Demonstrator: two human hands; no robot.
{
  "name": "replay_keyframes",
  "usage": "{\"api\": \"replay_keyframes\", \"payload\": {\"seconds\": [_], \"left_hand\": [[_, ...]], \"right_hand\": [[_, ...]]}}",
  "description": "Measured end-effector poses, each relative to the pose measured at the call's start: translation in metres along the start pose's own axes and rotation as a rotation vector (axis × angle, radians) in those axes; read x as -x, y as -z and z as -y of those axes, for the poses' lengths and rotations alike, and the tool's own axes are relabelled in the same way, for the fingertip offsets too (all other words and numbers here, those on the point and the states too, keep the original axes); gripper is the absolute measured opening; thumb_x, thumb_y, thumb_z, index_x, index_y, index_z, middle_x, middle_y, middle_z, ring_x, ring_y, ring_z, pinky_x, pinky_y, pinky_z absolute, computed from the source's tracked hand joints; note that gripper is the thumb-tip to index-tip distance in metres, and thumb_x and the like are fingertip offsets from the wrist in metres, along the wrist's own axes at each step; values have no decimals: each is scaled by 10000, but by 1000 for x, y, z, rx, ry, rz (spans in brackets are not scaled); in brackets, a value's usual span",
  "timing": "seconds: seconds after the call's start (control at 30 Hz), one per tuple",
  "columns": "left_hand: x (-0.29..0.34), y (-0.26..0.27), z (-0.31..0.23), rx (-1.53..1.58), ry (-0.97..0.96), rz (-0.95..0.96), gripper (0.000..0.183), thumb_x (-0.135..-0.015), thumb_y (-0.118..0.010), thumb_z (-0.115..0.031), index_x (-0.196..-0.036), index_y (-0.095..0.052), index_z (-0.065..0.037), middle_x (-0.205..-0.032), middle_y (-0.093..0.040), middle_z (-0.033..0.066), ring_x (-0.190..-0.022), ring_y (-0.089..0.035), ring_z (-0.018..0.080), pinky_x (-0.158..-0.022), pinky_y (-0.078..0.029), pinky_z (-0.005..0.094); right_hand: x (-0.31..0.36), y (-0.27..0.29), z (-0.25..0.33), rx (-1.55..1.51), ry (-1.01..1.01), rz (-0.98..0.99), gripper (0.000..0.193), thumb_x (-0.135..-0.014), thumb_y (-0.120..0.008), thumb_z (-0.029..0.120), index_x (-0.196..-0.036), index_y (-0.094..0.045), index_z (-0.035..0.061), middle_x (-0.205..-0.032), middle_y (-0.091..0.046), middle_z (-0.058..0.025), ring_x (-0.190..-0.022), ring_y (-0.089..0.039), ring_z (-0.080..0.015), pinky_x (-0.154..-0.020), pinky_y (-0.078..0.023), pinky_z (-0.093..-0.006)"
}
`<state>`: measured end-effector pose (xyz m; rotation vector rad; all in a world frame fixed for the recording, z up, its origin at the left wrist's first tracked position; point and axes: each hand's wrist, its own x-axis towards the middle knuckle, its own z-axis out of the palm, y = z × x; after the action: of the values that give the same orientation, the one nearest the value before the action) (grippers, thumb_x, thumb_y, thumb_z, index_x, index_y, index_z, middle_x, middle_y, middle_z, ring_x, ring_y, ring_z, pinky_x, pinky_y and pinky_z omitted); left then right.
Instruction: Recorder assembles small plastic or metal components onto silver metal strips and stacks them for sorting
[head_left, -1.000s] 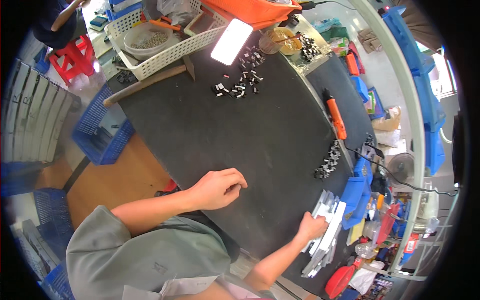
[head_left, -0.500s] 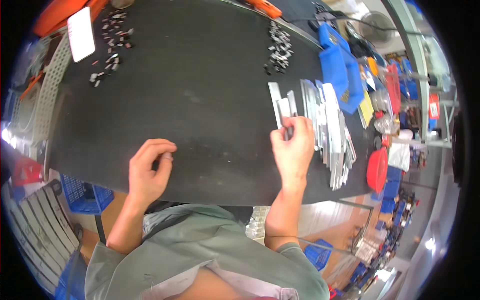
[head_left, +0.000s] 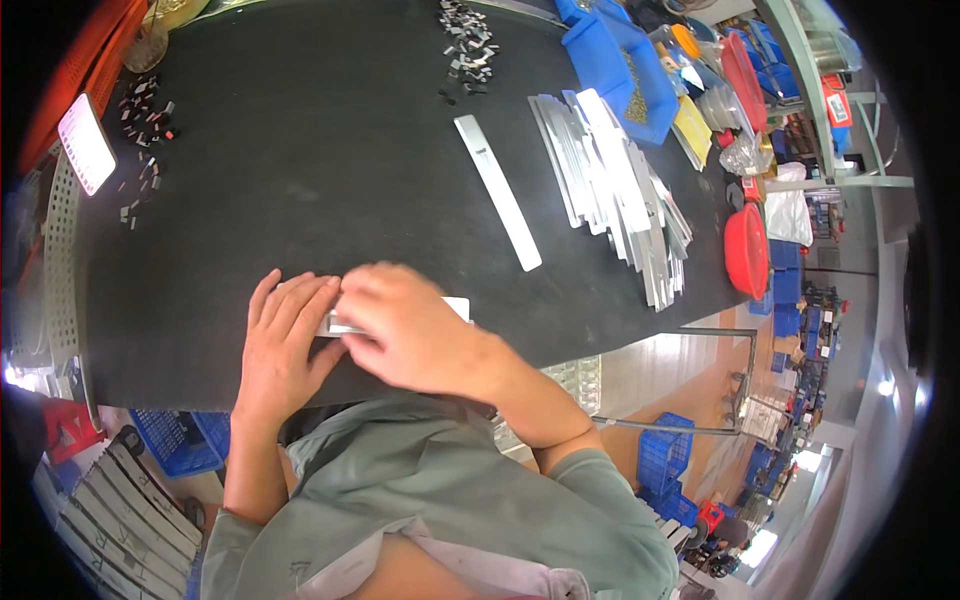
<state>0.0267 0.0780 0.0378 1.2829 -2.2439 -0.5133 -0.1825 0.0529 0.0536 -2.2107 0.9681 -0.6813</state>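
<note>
Near the table's front edge a silver metal strip (head_left: 457,308) lies crosswise, mostly covered by my hands. My left hand (head_left: 287,335) is closed on its left part, fingers over the top and thumb below. My right hand (head_left: 415,335) reaches across the strip, its curled fingers and thumb closed around it beside the left fingertips. Its fingers are blurred, and anything small between them is hidden. Another metal strip (head_left: 498,190), with a small slot near its far end, lies alone and slanted on the black mat. To its right is a stack of similar strips (head_left: 608,180).
Small black and silver pieces (head_left: 468,45) lie in a heap at the far edge, others (head_left: 150,120) at the left near a phone with a lit screen (head_left: 87,145). Blue bins (head_left: 648,105) with small metal parts, a yellow pad (head_left: 692,130) and a red basin (head_left: 746,250) line the right side.
My right hand has come from the strips at the right over to my left hand. A strip is now between both hands, and another lies alone. The view has shifted.
</note>
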Motion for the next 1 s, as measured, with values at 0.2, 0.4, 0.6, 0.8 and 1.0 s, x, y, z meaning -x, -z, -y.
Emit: {"api": "replay_keyframes", "payload": {"seconds": [0.2, 0.4, 0.6, 0.8, 1.0], "left_hand": [[-4, 4, 4, -8, -165, -32, 508, -699, -861, -189, -1157, -700, -37, -1200, -673, 96, -1066, -632, 316, -954, -503, 480], [-8, 5, 8, 82, -143, -106, 344, -745, -844, -182, -1029, -724, -29, -1022, -721, 100, -929, -669, 308, -874, -525, 446], [-22, 26, 9, 381, 393, -85, 152, -919, -707, -141, -938, -770, -4, -829, -710, 132, -723, -656, 237, -662, -496, 347], [-31, 25, 25, 80, 426, -91, 259, -891, -771, -245, -1028, -778, -25, -1070, -713, 122, -971, -656, 279, -853, -515, 387], [5, 30, 24, 60, 184, -14, 786, -722, -893, -335, -1402, -597, -77, -1439, -552, 141, -1289, -515, 376, -1075, -443, 495]], "right_hand": [[7, 66, -87, 615, -567, -358, 613, -784, -882, 196, -1266, -561, -6, -1122, -604, -233, -1039, -601, -426, -893, -501, -504], [13, 95, -75, 254, -608, -294, 362, -888, -691, 83, -1231, -635, -19, -955, -733, -220, -898, -729, -387, -815, -552, -464], [-19, 87, -71, -190, -480, -120, 352, -893, -667, 63, -1237, -630, -2, -865, -678, -102, -698, -601, -153, -682, -490, -312], [-69, 60, -63, -51, -307, 128, 274, -889, -723, 111, -1129, -633, 17, -1055, -703, -139, -1006, -682, -324, -873, -528, -417], [-81, 36, -58, 127, -119, 152, 262, -874, -703, 129, -1114, -668, 29, -1055, -685, -140, -1008, -639, -352, -909, -525, -434]]}}
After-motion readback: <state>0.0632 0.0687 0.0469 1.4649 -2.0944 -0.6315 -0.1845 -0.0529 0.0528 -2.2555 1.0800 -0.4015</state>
